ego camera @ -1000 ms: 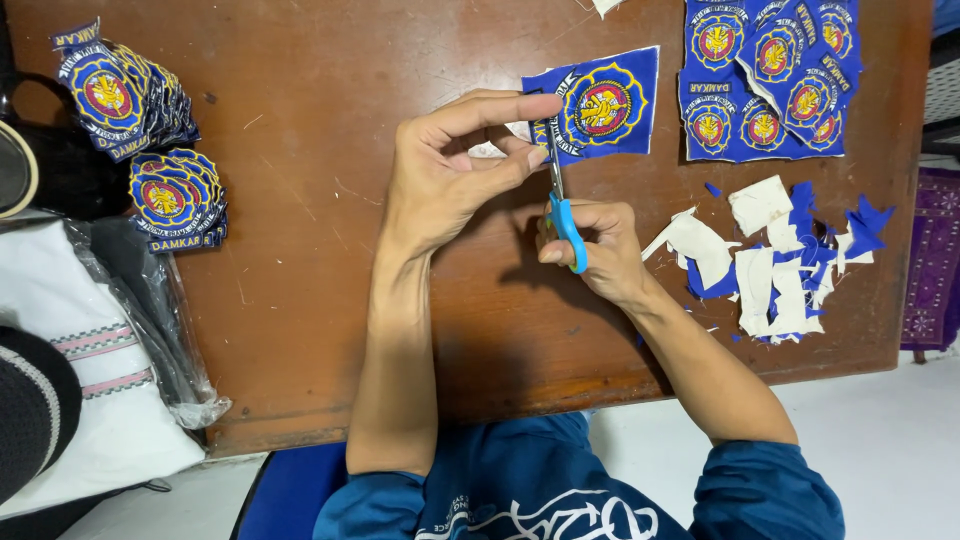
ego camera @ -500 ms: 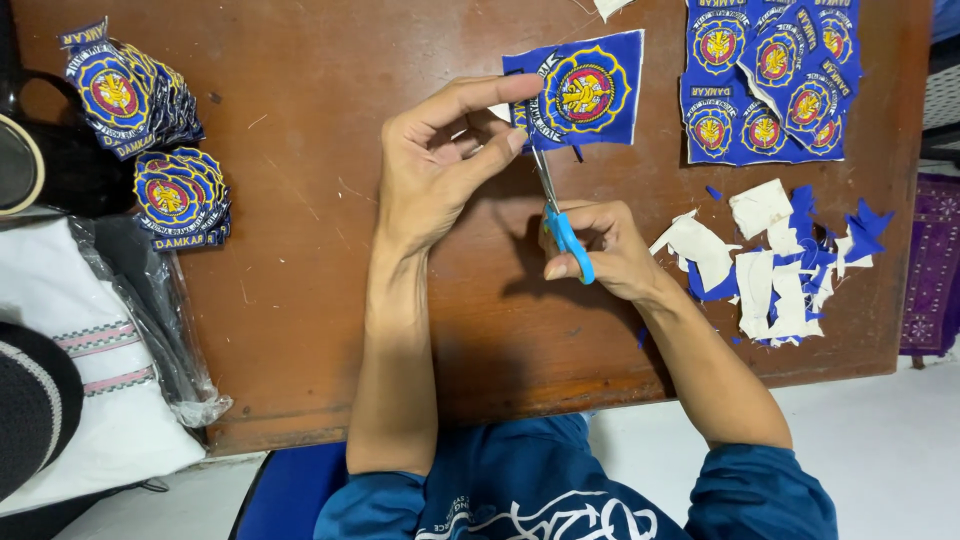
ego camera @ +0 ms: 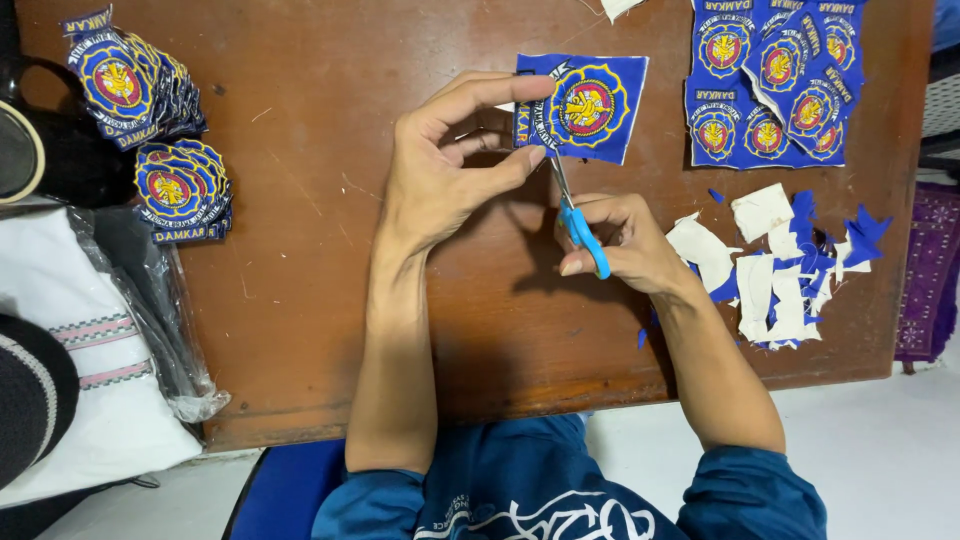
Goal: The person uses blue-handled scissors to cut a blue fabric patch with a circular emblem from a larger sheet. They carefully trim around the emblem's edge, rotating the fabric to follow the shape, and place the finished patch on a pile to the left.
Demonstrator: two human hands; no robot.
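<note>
My left hand pinches the left edge of a blue square patch with a round yellow-and-red emblem, held just above the brown wooden table. My right hand grips blue-handled scissors just below the patch. The blades point up at the patch's lower left edge, partly hidden by my left fingers.
A sheet of uncut blue patches lies at the far right. White and blue offcuts are heaped beside my right wrist. Two stacks of trimmed round patches sit at the far left, near a plastic bag and white cloth.
The patch has been turned and lifted slightly toward the far edge, and the scissors have shifted along its lower left side.
</note>
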